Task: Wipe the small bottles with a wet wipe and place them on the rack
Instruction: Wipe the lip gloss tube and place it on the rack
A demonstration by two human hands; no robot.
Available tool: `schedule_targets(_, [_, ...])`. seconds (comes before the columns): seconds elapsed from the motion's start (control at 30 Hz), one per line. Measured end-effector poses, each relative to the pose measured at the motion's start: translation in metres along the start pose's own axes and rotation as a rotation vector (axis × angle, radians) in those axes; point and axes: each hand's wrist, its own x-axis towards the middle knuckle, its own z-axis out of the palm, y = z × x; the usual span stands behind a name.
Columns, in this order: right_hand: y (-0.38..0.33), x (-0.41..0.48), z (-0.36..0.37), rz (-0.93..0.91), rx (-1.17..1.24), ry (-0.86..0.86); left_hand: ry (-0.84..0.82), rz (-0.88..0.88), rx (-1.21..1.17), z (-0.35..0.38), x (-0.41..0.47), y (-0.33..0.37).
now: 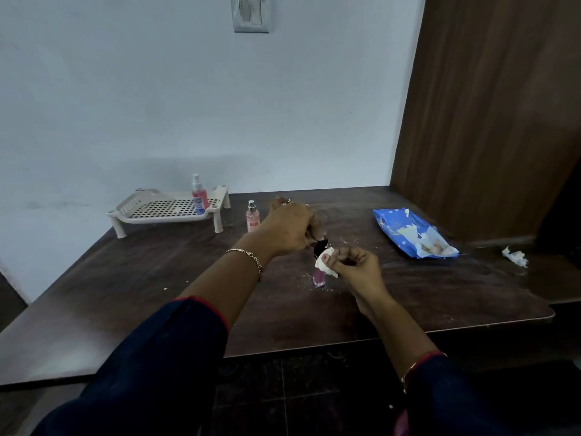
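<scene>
My left hand [290,228] grips the black cap of a small pink bottle [319,276] that stands on the dark wooden table [157,294]. A white wet wipe [325,262] is pinched in my right hand [355,265] and pressed against the bottle's side. The cream perforated rack [166,209] stands at the back left of the table, and a red spray bottle [199,195] stands upright on its right end. Another pink spray bottle [253,217] stands on the table just right of the rack.
A blue pack of wet wipes [412,231] lies open at the right of the table. A crumpled used wipe [515,257] lies further right near the wooden panel [490,105]. White crumbs dot the table around the bottle. The table's front edge runs close below my forearms.
</scene>
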Motion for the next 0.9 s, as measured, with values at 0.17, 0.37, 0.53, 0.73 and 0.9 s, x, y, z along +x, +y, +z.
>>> schedule_targets(0.17, [-0.012,0.010,0.008,0.002,0.077,0.059,0.021,0.003,0.014,0.002,0.000,-0.001])
schedule_targets(0.37, [0.005,-0.001,-0.001,0.101,0.026,0.034,0.005,-0.009,-0.036,0.002,-0.002,-0.002])
schedule_targets(0.53, [-0.006,0.002,-0.002,0.043,-0.038,-0.009,0.017,-0.001,-0.027,0.002,-0.003,-0.001])
schedule_targets(0.73, [-0.020,0.006,0.001,0.022,-0.012,-0.062,0.019,-0.014,0.002,0.002,-0.002,-0.001])
schedule_targets(0.9, [-0.016,0.006,-0.005,0.070,-0.056,-0.070,-0.001,-0.005,-0.012,0.002,-0.001,0.000])
